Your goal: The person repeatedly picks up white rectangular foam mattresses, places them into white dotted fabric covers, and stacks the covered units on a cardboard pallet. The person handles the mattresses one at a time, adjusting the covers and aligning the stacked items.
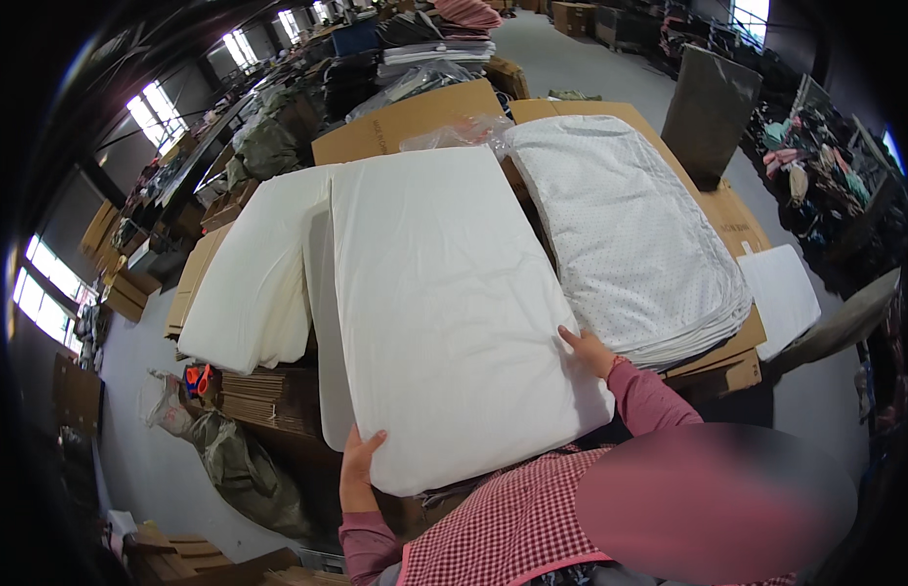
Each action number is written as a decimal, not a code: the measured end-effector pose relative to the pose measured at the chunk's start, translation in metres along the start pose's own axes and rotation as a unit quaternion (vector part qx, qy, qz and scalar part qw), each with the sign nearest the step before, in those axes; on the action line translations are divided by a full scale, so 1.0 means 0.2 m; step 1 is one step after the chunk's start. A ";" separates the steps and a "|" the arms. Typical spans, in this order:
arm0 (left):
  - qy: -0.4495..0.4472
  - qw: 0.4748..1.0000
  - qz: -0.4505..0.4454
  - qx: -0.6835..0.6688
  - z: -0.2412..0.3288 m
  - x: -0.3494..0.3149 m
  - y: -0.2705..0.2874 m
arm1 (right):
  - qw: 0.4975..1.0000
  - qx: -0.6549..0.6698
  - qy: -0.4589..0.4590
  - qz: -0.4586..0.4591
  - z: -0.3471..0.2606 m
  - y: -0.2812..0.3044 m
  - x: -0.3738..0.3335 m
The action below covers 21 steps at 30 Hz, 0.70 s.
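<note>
A large white rectangular pad (444,303), smooth and softly wrinkled, lies in front of me. My left hand (358,457) grips its near left corner, thumb on top and fingers mostly hidden beside and under the edge. At the right edge, my right hand (591,354) holds it with the thumb laid on top and the other fingers out of sight. Under its left side shows another pale flat layer (325,322). Left of that, cream-white pads (253,269) droop over the support. To the right lies a stack of white dotted fabric covers (625,234), close to my right hand.
Cardboard sheets (405,127) lie beneath and behind the pads. Orange-handled scissors (198,380) rest at the left by stacked cardboard (268,400) and a grey-green sack (241,469). A white sheet (778,293) hangs at the right. Heaped fabrics (810,166) stand across the aisle.
</note>
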<state>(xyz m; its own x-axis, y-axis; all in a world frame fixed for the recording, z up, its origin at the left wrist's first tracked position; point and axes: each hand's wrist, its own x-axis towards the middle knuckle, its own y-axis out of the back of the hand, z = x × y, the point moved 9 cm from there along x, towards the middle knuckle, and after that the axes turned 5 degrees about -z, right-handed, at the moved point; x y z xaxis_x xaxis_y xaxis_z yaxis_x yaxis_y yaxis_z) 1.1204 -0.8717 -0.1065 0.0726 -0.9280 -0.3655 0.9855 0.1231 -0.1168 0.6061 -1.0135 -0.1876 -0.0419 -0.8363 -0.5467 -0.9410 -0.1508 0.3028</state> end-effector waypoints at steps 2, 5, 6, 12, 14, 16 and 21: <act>-0.053 0.997 -0.002 -0.052 0.14 -0.15 -0.11 | 0.999 0.031 0.018 -0.018 0.04 0.02 0.04; -0.130 0.990 -0.014 -0.044 0.32 -0.38 -0.35 | 0.947 -0.244 0.206 0.044 -0.09 0.15 0.02; -0.174 0.983 -0.041 -0.048 0.39 -0.47 -0.47 | 0.961 -0.212 0.177 0.028 -0.04 0.19 0.01; -0.193 0.980 0.034 -0.020 0.53 -1.07 -0.95 | 0.977 0.107 0.032 -0.181 0.13 0.27 -0.21; -0.197 0.976 0.092 -0.028 0.51 -1.31 -1.07 | 0.969 0.129 0.030 -0.208 0.11 0.29 -0.28; -0.188 0.972 0.142 -0.011 0.47 -1.54 -1.17 | 0.958 0.125 0.013 -0.259 0.08 0.28 -0.34; -0.188 0.948 0.252 0.059 0.41 -1.91 -1.24 | 0.943 0.211 0.074 -0.246 -0.15 0.33 -0.46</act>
<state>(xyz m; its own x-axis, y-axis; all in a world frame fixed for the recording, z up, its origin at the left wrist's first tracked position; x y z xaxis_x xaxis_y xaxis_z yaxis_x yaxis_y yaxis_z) 0.8603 -0.5772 0.1376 0.5660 -0.8243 0.0092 0.8200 0.5641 0.0970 0.5585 -0.9616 -0.0946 0.4525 -0.7889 -0.4157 -0.8856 -0.3430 -0.3131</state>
